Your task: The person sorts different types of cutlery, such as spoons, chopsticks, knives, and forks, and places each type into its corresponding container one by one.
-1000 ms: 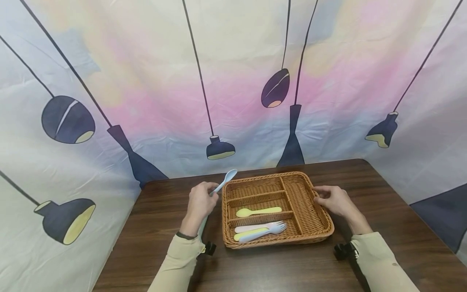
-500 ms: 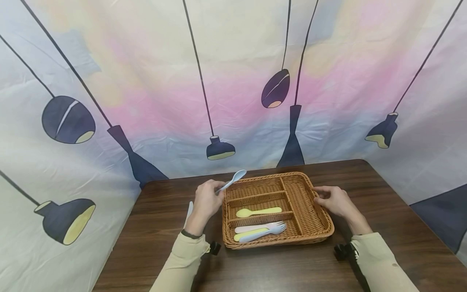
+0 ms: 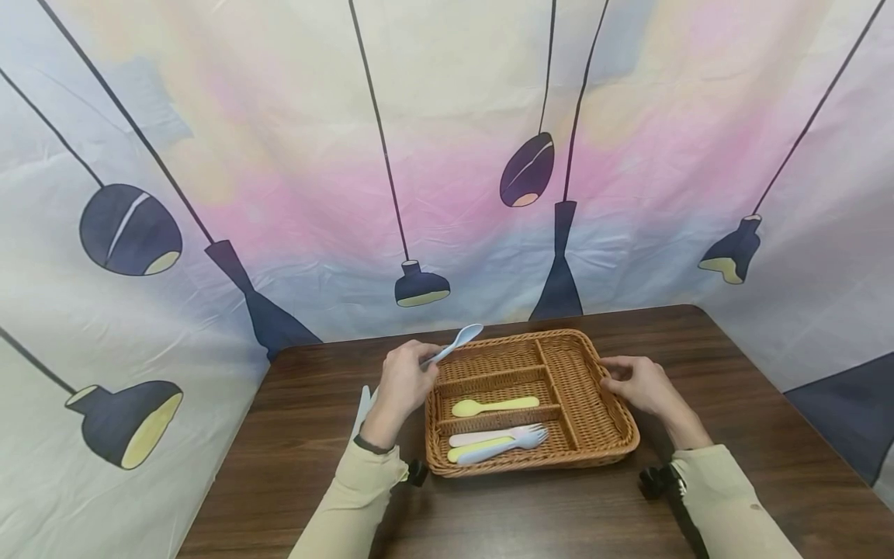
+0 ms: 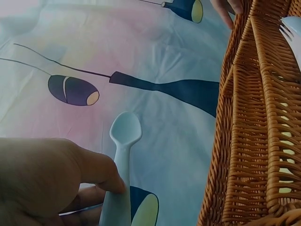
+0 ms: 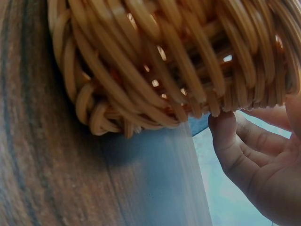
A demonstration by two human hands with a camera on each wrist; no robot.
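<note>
My left hand (image 3: 401, 382) pinches a light blue spoon (image 3: 466, 335) by its handle, over the back left corner of a brown wicker basket (image 3: 531, 464). In the left wrist view the spoon's bowl points up and away from the thumb, left of the basket wall. My right hand (image 3: 641, 380) grips the basket's right rim, with the thumb (image 5: 223, 127) against the weave in the right wrist view. A yellow spoon (image 3: 497, 405) lies in the middle left compartment. The front left one holds a blue fork (image 3: 504, 445) over a yellow and a pink utensil.
Pale blue utensils (image 3: 362, 407) lie on the dark wooden table (image 3: 307, 404) left of the basket, partly hidden behind my left wrist. A cloth backdrop (image 3: 461, 155) with printed lamps hangs right behind the table's far edge.
My left hand has moved right and slightly away from me with the blue spoon, from beside the basket to over its back left corner. The right hand and the basket stay in place.
</note>
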